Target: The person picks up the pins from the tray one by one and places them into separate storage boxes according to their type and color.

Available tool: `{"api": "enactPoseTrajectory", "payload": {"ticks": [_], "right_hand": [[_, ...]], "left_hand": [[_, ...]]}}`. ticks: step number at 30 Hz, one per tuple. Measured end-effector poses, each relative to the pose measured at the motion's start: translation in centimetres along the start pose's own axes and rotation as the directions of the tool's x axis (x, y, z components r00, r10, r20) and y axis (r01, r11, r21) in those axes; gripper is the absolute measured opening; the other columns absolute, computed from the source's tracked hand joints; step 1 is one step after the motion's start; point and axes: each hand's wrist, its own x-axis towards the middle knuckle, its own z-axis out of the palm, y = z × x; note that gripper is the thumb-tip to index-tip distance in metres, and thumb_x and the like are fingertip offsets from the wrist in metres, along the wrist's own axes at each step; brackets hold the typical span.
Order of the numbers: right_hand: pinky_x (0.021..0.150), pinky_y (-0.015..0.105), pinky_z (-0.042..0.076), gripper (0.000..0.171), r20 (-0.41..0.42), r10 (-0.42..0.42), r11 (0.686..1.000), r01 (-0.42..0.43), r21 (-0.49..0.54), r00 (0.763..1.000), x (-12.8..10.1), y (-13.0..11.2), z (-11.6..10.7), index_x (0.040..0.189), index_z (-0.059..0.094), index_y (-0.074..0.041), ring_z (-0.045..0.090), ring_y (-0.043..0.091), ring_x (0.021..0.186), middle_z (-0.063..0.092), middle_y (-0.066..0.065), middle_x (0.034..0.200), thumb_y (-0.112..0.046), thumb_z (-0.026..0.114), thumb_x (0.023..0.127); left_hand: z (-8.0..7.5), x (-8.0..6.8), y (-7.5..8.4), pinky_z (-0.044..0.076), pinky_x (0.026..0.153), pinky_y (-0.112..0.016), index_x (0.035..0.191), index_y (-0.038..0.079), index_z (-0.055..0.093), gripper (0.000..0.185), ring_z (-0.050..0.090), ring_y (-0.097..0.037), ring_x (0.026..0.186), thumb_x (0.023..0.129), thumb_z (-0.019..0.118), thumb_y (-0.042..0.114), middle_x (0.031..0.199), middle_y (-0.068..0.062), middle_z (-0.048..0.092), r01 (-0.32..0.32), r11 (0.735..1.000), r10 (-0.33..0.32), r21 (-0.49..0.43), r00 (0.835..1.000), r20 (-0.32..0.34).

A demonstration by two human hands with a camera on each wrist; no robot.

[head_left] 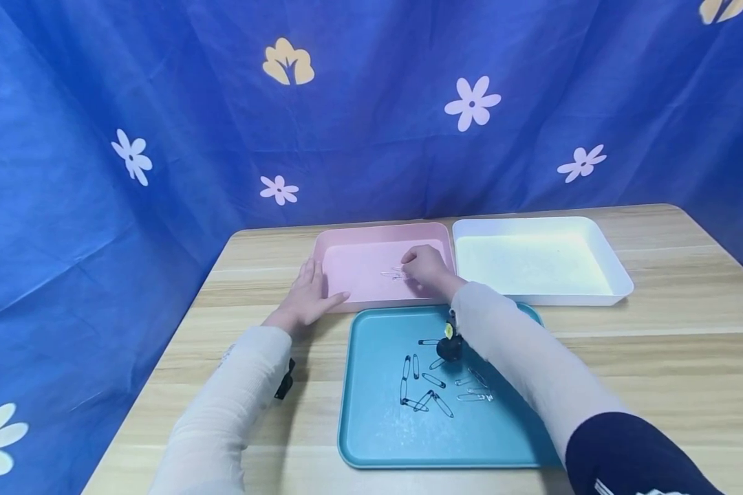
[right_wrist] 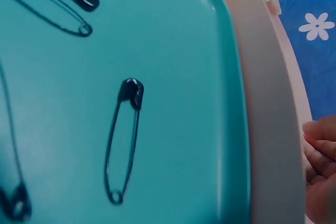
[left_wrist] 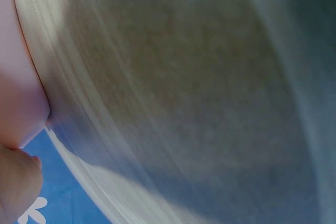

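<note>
My left hand (head_left: 306, 299) rests with spread fingers on the left rim of the pink tray (head_left: 353, 275). Inside that tray, near its right end, my right hand (head_left: 429, 267) pinches a silver safety pin, mostly hidden by the fingers. Several silver safety pins (head_left: 396, 276) lie just beneath its fingertips. On the teal tray (head_left: 371, 440) in front are black safety pins (head_left: 433, 380) left of centre and silver ones (head_left: 473, 397) farther right. A black safety pin (right_wrist: 123, 140) shows large in the right wrist view, where the right fingertips are bunched behind the pink tray's wall.
A white tray (head_left: 613, 289) stands right of the pink one at the back of the wooden table (head_left: 687, 371). My right forearm crosses over the teal tray's right side. A blue flowered cloth (head_left: 371, 137) hangs behind the table.
</note>
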Motion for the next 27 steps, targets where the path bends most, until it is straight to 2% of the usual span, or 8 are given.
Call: {"api": "enactPoseTrajectory", "payload": {"ticks": [5,10,19,27], "right_hand": [[0.072,0.027,0.044,0.017,-0.005,-0.047,0.999,0.047,-0.009,0.999,-0.6,-0.1,-0.6,0.093,0.062,0.001,0.053,0.019,0.081,0.060,0.009,0.088,-0.006,0.058,0.078],[0.073,0.029,0.044,0.017,0.006,-0.095,0.995,0.095,-0.020,0.996,-1.4,0.3,-1.4,0.091,0.062,0.003,0.054,0.020,0.078,0.060,0.011,0.087,-0.007,0.058,0.078],[0.067,0.029,0.046,0.019,0.021,0.001,0.999,-0.001,0.034,1.000,-3.3,0.7,-3.0,0.096,0.061,0.000,0.054,0.020,0.079,0.058,0.010,0.092,-0.011,0.059,0.080],[0.065,0.028,0.049,0.021,0.052,0.007,0.993,-0.013,0.115,0.999,-5.0,1.8,-3.9,0.098,0.059,0.002,0.058,0.022,0.081,0.058,0.013,0.096,-0.011,0.058,0.082]], "left_hand": [[0.0,0.0,-0.1,0.005,0.101,-0.047,0.133,-0.010,-0.002,0.100,-0.007,-0.035,0.127,0.078,0.035,0.065,0.139,-0.026,-0.009,0.001,1.000,-0.001,0.005,1.000,-0.001],[0.0,0.1,-0.1,0.005,0.101,-0.047,0.133,-0.010,-0.003,0.100,-0.008,-0.035,0.127,0.078,0.035,0.065,0.139,-0.025,-0.010,0.001,1.000,-0.001,0.012,1.000,0.003],[0.1,0.1,-0.2,0.005,0.101,-0.047,0.133,-0.009,-0.002,0.100,-0.007,-0.035,0.127,0.078,0.035,0.065,0.139,-0.025,-0.011,-0.001,1.000,0.001,0.010,1.000,0.008],[0.1,0.1,-0.3,0.005,0.101,-0.047,0.133,-0.009,-0.003,0.101,-0.008,-0.035,0.127,0.077,0.033,0.067,0.139,-0.024,-0.011,-0.005,1.000,0.005,0.008,1.000,0.004]]}}
